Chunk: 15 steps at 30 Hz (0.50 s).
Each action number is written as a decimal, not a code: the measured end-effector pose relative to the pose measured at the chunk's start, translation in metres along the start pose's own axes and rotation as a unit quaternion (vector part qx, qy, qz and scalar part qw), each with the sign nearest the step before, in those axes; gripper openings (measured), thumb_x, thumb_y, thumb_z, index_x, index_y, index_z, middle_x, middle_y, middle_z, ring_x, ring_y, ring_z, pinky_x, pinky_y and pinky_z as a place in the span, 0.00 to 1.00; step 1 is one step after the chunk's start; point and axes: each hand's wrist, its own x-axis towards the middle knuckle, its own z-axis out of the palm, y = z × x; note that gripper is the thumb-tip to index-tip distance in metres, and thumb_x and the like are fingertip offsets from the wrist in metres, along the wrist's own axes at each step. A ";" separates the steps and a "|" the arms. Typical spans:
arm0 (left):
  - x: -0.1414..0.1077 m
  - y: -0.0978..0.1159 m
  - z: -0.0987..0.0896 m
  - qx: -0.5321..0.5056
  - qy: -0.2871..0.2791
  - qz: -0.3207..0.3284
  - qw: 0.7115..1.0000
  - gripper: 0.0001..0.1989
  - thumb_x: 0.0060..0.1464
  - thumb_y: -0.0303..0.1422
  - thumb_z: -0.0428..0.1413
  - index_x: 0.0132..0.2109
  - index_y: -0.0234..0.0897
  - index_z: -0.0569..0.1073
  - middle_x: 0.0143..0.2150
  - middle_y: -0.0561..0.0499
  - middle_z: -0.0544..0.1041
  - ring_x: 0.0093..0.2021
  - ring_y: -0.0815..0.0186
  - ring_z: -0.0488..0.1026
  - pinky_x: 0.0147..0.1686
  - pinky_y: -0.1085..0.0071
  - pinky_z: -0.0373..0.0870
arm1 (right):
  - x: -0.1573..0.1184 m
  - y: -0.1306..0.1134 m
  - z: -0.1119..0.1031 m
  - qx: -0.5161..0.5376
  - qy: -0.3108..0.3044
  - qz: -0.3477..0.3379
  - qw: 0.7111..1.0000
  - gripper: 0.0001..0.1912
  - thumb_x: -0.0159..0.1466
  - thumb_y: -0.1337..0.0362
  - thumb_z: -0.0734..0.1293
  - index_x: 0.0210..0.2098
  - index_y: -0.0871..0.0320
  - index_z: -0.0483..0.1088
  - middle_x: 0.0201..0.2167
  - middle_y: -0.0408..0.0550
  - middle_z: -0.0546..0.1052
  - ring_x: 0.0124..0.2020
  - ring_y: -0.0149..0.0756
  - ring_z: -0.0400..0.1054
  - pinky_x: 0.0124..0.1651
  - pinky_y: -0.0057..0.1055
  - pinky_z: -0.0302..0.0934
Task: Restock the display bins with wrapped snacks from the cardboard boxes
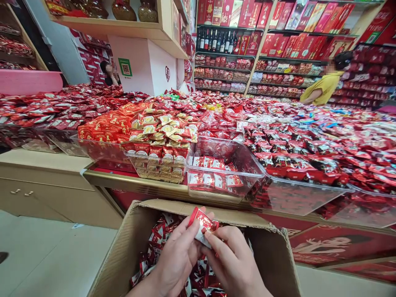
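Note:
A small red-and-white candy packet (202, 226) is pinched between my two hands over an open cardboard box (119, 251). My left hand (177, 255) grips the packet's left side with the thumb on top. On its lower right, my right hand (233, 255) holds it with thumb and fingertips; some of those fingers are hidden. Below my hands, many similar red-and-white packets (157, 233) fill the bottom of the box. Just beyond the box, a clear plastic bin (250, 165) has a few neat rows of like packets (213, 179) at its base.
Left of that bin stands a bin of gold-and-red durian packets (161, 161); to its right, a wide bin holds dark-and-red packets (293, 165). A white pillar (133, 62) rises behind the display. A person in a yellow top (323, 88) stands at the far right, another person (109, 74) farther left.

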 end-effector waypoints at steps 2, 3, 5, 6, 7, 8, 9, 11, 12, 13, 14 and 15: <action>0.001 0.002 0.001 -0.013 0.019 -0.007 1.000 0.13 0.54 0.31 0.49 0.47 0.39 0.69 0.49 0.48 0.71 0.50 0.63 0.65 0.50 0.66 0.59 | -0.002 -0.001 -0.001 0.021 0.017 0.024 0.999 0.19 0.53 0.72 0.64 0.44 0.57 0.61 0.36 0.52 0.67 0.38 0.36 0.62 0.36 0.33 0.62; 0.001 0.003 0.001 -0.014 0.024 -0.008 1.000 0.13 0.54 0.31 0.48 0.47 0.38 0.69 0.49 0.48 0.71 0.50 0.63 0.65 0.51 0.66 0.58 | -0.002 -0.001 -0.001 0.035 0.028 0.045 0.998 0.18 0.53 0.71 0.64 0.44 0.57 0.61 0.39 0.53 0.66 0.40 0.38 0.62 0.39 0.34 0.62; 0.000 0.004 0.001 -0.011 0.022 -0.011 1.000 0.13 0.54 0.30 0.48 0.47 0.38 0.69 0.48 0.47 0.71 0.50 0.64 0.65 0.51 0.67 0.57 | -0.004 -0.001 -0.001 0.087 0.042 0.105 0.990 0.16 0.55 0.70 0.63 0.43 0.57 0.60 0.43 0.54 0.64 0.43 0.39 0.61 0.41 0.35 0.62; 0.000 0.004 0.002 -0.007 0.015 -0.015 1.000 0.13 0.54 0.31 0.48 0.47 0.37 0.69 0.48 0.47 0.71 0.50 0.64 0.65 0.51 0.68 0.57 | -0.004 -0.001 0.000 0.130 0.041 0.142 0.980 0.14 0.56 0.69 0.62 0.42 0.57 0.60 0.43 0.53 0.63 0.42 0.38 0.63 0.40 0.34 0.63; -0.001 0.004 0.001 -0.002 0.008 -0.020 1.000 0.13 0.54 0.31 0.48 0.47 0.37 0.69 0.48 0.47 0.72 0.49 0.64 0.65 0.50 0.68 0.57 | -0.005 -0.001 0.001 0.182 0.039 0.181 0.966 0.11 0.57 0.69 0.61 0.40 0.56 0.61 0.42 0.52 0.64 0.40 0.36 0.64 0.38 0.32 0.64; -0.001 0.004 0.001 0.004 0.002 -0.024 1.000 0.14 0.54 0.32 0.49 0.47 0.37 0.69 0.47 0.47 0.72 0.48 0.64 0.66 0.49 0.69 0.58 | -0.005 -0.001 0.003 0.236 0.038 0.216 0.947 0.08 0.57 0.69 0.61 0.38 0.56 0.61 0.40 0.51 0.64 0.37 0.34 0.65 0.35 0.30 0.64; -0.002 0.003 0.001 0.011 -0.001 -0.028 1.000 0.13 0.53 0.32 0.49 0.46 0.37 0.69 0.46 0.47 0.73 0.47 0.64 0.67 0.47 0.70 0.60 | -0.005 0.000 0.004 0.282 0.038 0.243 0.927 0.06 0.58 0.68 0.60 0.36 0.56 0.60 0.37 0.49 0.65 0.34 0.32 0.66 0.32 0.28 0.64; -0.001 0.003 -0.001 0.039 0.006 -0.029 0.999 0.12 0.51 0.33 0.52 0.44 0.37 0.71 0.40 0.48 0.75 0.39 0.66 0.70 0.40 0.72 0.64 | -0.005 0.002 0.005 0.321 0.040 0.259 0.910 0.02 0.58 0.67 0.61 0.31 0.56 0.60 0.31 0.46 0.66 0.30 0.30 0.65 0.29 0.25 0.64; 0.001 0.003 -0.003 0.062 0.013 -0.027 0.998 0.12 0.49 0.34 0.53 0.42 0.37 0.72 0.35 0.49 0.76 0.34 0.68 0.71 0.34 0.74 0.66 | -0.004 0.002 0.005 0.308 0.042 0.245 0.918 0.02 0.57 0.67 0.61 0.29 0.57 0.60 0.28 0.45 0.65 0.28 0.29 0.65 0.28 0.24 0.63; 0.003 0.003 -0.004 0.088 0.018 -0.025 0.996 0.11 0.48 0.34 0.54 0.40 0.37 0.73 0.30 0.51 0.76 0.29 0.70 0.70 0.29 0.75 0.66 | -0.004 0.003 0.004 0.274 0.044 0.216 0.936 0.02 0.57 0.67 0.61 0.28 0.57 0.61 0.27 0.44 0.65 0.27 0.29 0.64 0.27 0.24 0.63; 0.004 0.004 -0.005 0.114 0.017 -0.021 0.993 0.11 0.47 0.35 0.55 0.39 0.36 0.73 0.26 0.52 0.75 0.25 0.71 0.69 0.25 0.77 0.64 | -0.003 0.004 0.003 0.215 0.045 0.167 0.961 0.03 0.57 0.66 0.61 0.28 0.57 0.62 0.28 0.45 0.66 0.27 0.29 0.64 0.27 0.23 0.63; 0.006 0.006 -0.006 0.136 0.010 -0.015 0.991 0.11 0.46 0.36 0.56 0.38 0.35 0.73 0.23 0.53 0.73 0.22 0.72 0.67 0.23 0.77 0.63 | -0.001 0.004 0.001 0.145 0.045 0.107 0.983 0.03 0.57 0.65 0.61 0.28 0.57 0.63 0.30 0.47 0.67 0.28 0.30 0.65 0.28 0.24 0.63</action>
